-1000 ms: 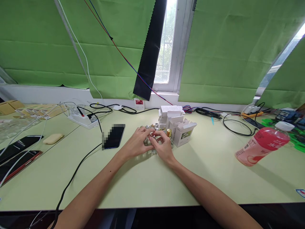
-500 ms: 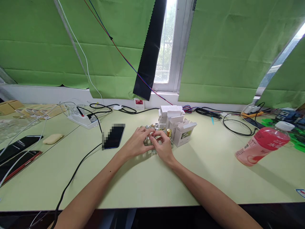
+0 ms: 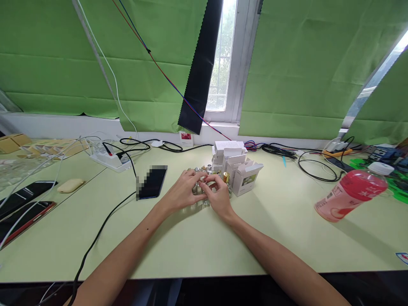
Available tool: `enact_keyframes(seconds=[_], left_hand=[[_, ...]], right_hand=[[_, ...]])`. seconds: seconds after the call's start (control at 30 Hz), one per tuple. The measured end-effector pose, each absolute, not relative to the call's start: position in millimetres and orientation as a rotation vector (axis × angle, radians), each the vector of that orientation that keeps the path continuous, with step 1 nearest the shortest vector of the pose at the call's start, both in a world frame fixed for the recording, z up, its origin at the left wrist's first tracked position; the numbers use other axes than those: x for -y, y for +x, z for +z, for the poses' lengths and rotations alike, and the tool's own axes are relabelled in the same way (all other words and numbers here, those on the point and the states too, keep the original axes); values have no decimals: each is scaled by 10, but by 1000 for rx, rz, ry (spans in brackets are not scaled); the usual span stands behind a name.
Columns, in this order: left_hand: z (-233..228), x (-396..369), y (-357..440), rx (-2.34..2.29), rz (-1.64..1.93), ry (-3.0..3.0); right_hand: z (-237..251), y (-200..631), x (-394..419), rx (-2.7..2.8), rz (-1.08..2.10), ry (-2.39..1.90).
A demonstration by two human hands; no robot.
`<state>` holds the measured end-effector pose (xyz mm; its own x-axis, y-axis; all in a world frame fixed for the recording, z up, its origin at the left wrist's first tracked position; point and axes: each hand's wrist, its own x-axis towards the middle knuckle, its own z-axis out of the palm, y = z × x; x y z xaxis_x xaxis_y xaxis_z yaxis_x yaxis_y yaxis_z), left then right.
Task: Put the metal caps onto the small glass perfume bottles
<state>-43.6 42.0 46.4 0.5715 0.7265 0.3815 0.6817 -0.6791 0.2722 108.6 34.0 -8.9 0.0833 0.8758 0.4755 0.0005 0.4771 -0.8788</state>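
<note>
Several small clear glass bottles with metallic caps (image 3: 209, 168) stand close together near the middle of the table. My left hand (image 3: 182, 189) curves in from the left, its fingers and thumb closed around a small glass bottle (image 3: 206, 202) in the cluster. From the right, my right hand (image 3: 219, 199) pinches at the top of the same bottle, and the fingertips of both hands meet there. Much of that bottle is hidden by the fingers. A gold-capped bottle (image 3: 226, 177) stands just beyond my right hand. Small white boxes (image 3: 246, 180) crowd together to its right.
A black phone (image 3: 154, 182) lies left of my hands, beside a black cable (image 3: 103, 227). A pink drink bottle (image 3: 350, 193) leans at the right. Farther back are a white power strip (image 3: 111, 160) and coiled cables (image 3: 279, 150). More phones (image 3: 27, 219) lie at far left.
The fingers of my right hand have shifted very slightly at the bottle's top. Everything else stays where it was.
</note>
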Motion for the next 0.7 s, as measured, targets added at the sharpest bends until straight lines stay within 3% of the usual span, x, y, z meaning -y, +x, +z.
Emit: enact_keyframes(seconds=[0.7], left_hand=[[470,-414,-426,-1209,733,2693]], right_hand=[[-80,1078,-325,1288,846,-903]])
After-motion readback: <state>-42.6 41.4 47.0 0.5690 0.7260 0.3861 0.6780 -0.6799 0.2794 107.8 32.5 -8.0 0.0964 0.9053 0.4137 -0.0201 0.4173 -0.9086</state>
